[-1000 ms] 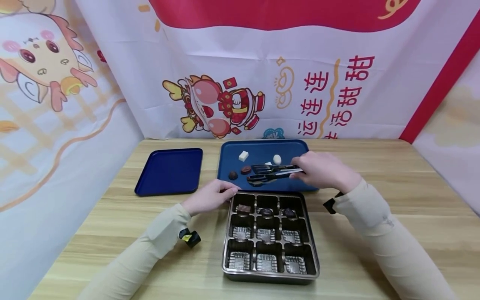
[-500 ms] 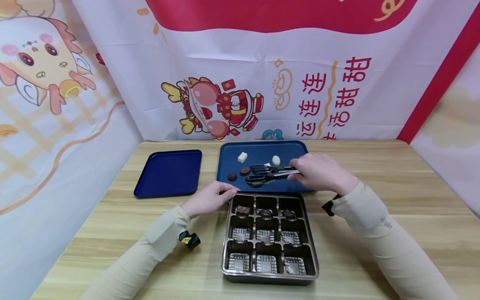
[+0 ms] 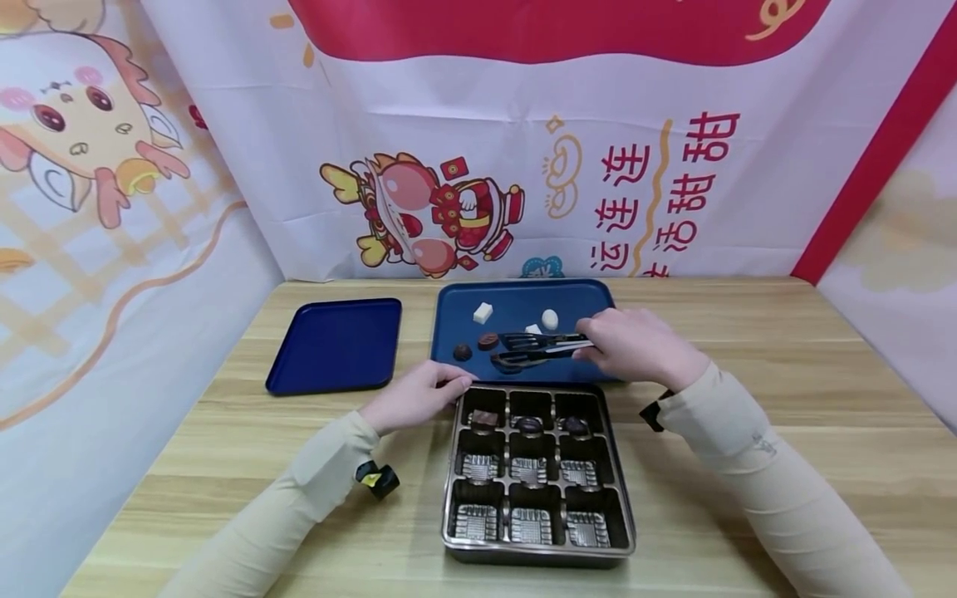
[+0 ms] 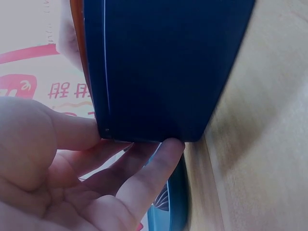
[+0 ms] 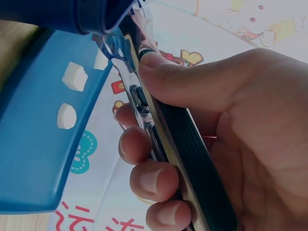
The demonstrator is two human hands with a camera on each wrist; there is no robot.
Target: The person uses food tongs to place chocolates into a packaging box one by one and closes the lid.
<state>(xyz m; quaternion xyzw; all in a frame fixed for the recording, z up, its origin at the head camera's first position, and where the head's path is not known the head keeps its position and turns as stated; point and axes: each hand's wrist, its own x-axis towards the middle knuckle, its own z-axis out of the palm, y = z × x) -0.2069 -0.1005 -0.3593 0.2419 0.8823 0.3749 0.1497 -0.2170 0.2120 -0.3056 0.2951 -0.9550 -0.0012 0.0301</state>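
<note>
My left hand (image 3: 414, 394) holds the far left corner of the dark sectioned chocolate box (image 3: 538, 548), thumb and fingers at its edge (image 4: 163, 96). Three dark chocolates fill the far row, among them a square one (image 3: 484, 418). My right hand (image 3: 631, 349) grips black-and-silver tongs (image 5: 180, 144), thumb on one arm and fingers round the other. The tongs' heads lie low over the larger blue tray (image 3: 449, 299), pointing left; I cannot tell what is between them. Beside them are a red-brown oval chocolate (image 3: 488, 341) and a dark round one (image 3: 462, 353).
White sweets lie further back on that tray: a block (image 3: 483, 312), an egg-shaped one (image 3: 550, 319) and one partly hidden by the tongs. A smaller dark blue tray (image 3: 336, 345) sits to the left on the wooden table (image 3: 224, 465). A printed cloth (image 3: 463, 100) hangs behind.
The tongs' heads have shifted slightly and sit a little closer together over the tray. My left hand and the box stay in place.
</note>
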